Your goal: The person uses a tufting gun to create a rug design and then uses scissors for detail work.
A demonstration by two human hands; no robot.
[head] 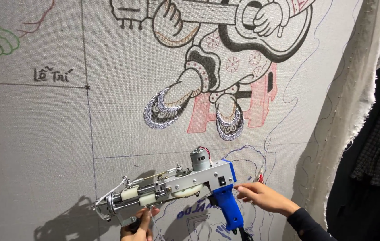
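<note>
Gripping the front handle from below, my left hand (140, 223) steadies the tufting gun (172, 187); my right hand (261, 196) rests open-fingered beside its blue grip. On the stretched cloth (42, 143), I judge the shoes tufted, the stool coloured, most outlines unfilled.

Left hand (140, 226) low at the frame's bottom edge, fingers curled shut in a grip, right hand (263, 197) reaching leftward, fingers extended, dark sleeve at the wrist
</note>
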